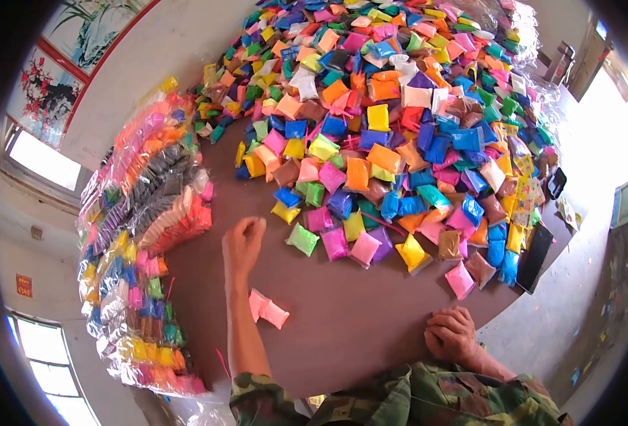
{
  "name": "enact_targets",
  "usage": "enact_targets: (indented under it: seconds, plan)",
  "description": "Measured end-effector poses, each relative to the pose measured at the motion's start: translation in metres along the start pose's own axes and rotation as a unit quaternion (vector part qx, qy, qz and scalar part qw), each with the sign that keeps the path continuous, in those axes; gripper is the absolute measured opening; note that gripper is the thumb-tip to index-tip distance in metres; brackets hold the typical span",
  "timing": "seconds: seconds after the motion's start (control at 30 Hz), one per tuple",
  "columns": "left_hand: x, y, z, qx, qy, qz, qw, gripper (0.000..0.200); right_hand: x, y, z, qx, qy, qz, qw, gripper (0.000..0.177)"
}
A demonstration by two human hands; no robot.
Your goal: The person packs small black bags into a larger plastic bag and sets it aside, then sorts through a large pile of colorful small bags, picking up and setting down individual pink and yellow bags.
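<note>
My left hand point(244, 243) is over the brown table left of the loose packets, its fingers curled together and no packet showing in them. Nearest to it are a yellow packet point(285, 212) and a light green packet point(302, 240), both apart from the fingers. Beside my left forearm lie two touching pink packets point(274, 315), partly behind the arm. At the table's near edge my right hand point(450, 334) rests in a loose fist with nothing visible in it. A pink packet point(459, 280) lies just beyond that hand.
A large heap of small, soft-looking coloured packets point(378, 117) covers the far side of the table point(356, 312). Clear bags filled with sorted packets point(143, 270) are stacked along the left edge. A black flat object point(536, 259) lies at the right edge, and a dark bottle point(560, 62) stands behind.
</note>
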State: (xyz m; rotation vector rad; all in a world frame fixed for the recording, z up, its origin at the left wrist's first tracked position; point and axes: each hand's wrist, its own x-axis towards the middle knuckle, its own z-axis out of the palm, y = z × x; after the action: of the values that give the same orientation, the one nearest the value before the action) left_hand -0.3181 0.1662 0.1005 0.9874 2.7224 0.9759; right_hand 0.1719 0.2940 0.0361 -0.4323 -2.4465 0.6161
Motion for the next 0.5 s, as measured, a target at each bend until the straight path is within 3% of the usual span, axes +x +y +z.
enact_targets:
  seconds: [0.23,0.37,0.47,0.5]
  plan:
    - [0.131,-0.042,0.087,-0.058,0.063,-0.041,0.995,0.042,-0.001,0.002,-0.001,0.001,-0.012,0.006,1.0,0.019]
    - [0.137,-0.018,0.097,-0.188,0.055,-0.144,0.97,0.044,0.0,0.002,-0.003,0.008,-0.019,0.013,1.0,0.018]
    - [0.137,-0.03,0.089,-0.227,-0.029,-0.203,0.952,0.034,0.002,0.003,-0.006,0.022,-0.034,0.013,0.999,0.018]
    - [0.132,-0.025,0.085,-0.218,-0.014,-0.198,0.956,0.034,0.002,0.002,-0.005,0.022,-0.033,0.016,0.999,0.018]
